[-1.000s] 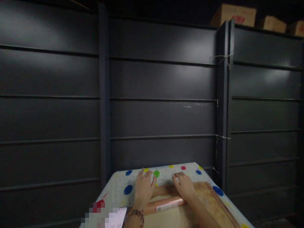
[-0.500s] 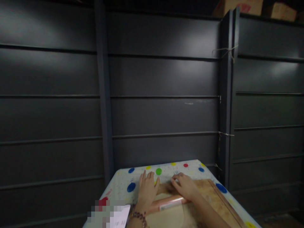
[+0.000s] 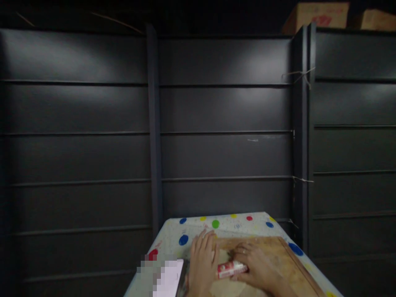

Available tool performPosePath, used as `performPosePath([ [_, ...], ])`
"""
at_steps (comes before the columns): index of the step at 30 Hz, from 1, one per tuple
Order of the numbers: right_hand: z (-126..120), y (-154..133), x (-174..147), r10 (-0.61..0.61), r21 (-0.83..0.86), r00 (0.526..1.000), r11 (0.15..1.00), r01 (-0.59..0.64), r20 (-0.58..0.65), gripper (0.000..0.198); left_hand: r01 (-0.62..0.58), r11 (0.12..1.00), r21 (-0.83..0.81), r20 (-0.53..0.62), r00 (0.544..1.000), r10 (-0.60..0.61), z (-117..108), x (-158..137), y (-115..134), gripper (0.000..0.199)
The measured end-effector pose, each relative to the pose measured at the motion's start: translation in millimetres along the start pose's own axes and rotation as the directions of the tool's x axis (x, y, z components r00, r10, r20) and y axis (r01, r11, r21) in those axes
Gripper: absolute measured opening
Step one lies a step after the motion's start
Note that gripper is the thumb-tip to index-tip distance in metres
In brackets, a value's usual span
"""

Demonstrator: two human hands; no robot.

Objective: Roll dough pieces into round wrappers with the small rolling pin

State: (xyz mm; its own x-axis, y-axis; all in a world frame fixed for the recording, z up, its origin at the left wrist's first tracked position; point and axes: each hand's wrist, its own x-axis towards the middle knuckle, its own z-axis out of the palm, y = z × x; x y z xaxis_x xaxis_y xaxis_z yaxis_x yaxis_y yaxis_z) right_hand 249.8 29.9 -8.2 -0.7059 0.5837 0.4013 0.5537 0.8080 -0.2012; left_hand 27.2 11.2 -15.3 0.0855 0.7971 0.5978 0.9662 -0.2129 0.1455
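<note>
A shiny cylinder (image 3: 225, 270) with a red-and-white label lies crosswise on a wooden board (image 3: 272, 251). Beneath it is a thin, pale, flat sheet (image 3: 224, 287) that looks like dough. My left hand (image 3: 202, 258) rests over the cylinder's left end, fingers stretched out and pointing away from me. At the other end, my right hand (image 3: 255, 266) curls round the cylinder, with bent fingers on the far side and the thumb on the near side. A ring shows on one of its fingers. The palms hide both ends of the cylinder.
A phone (image 3: 170, 276) with a lit screen, partly pixelated, lies left of my left hand. The table's white cloth (image 3: 198, 227) has coloured dots. Behind stands a dark panelled metal wall (image 3: 225, 156), and cardboard boxes (image 3: 321, 18) sit on top at right.
The cylinder has turned, so its red-and-white label now faces up. My right hand has come nearer and closed over its right end. The view has tilted up and turned slightly left.
</note>
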Motion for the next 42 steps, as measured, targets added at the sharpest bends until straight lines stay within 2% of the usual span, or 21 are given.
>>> performPosePath([
  [3,9,6,-1,0.078,-0.116,0.995,0.990,-0.085,-0.064,0.046,-0.056,0.998,-0.001,-0.118,0.991,0.055,-2,-13,-4,0.043],
  [6,14,21,-4,0.167,-0.192,0.966,0.960,-0.206,-0.199,0.040,-0.065,0.998,0.001,-0.135,0.989,0.065,1,-20,-12,0.042],
  [8,12,36,-8,0.227,-0.194,0.926,0.936,-0.293,-0.301,0.038,-0.074,0.997,-0.011,-0.115,0.991,0.072,4,-19,-13,0.043],
  [12,4,63,-19,0.336,-0.155,0.808,0.876,-0.457,-0.484,0.043,-0.112,0.991,-0.072,-0.045,0.993,0.109,11,-13,-9,0.047],
  [15,0,73,-25,0.361,-0.117,0.771,0.867,-0.485,-0.525,0.045,-0.035,0.996,-0.077,0.107,0.993,0.043,17,-13,-5,0.052],
  [18,-2,73,-26,0.371,-0.092,0.777,0.874,-0.478,-0.509,0.045,0.024,0.997,-0.073,0.276,0.961,-0.003,18,-15,-1,0.052],
  [20,-3,71,-24,0.365,-0.081,0.797,0.887,-0.455,-0.481,0.044,0.047,0.995,-0.087,0.320,0.947,-0.017,14,-17,2,0.050],
  [23,-2,69,-22,0.367,-0.062,0.809,0.896,-0.440,-0.459,0.043,0.073,0.993,-0.095,0.320,0.947,-0.039,8,-17,7,0.048],
  [29,3,72,-22,0.376,-0.042,0.800,0.895,-0.445,-0.468,0.045,0.082,0.992,-0.096,0.315,0.948,-0.048,3,-15,11,0.046],
  [42,5,66,-19,0.277,-0.115,0.790,0.910,-0.399,-0.547,0.042,0.142,0.979,-0.145,0.380,0.922,-0.077,-6,-13,14,0.049],
])
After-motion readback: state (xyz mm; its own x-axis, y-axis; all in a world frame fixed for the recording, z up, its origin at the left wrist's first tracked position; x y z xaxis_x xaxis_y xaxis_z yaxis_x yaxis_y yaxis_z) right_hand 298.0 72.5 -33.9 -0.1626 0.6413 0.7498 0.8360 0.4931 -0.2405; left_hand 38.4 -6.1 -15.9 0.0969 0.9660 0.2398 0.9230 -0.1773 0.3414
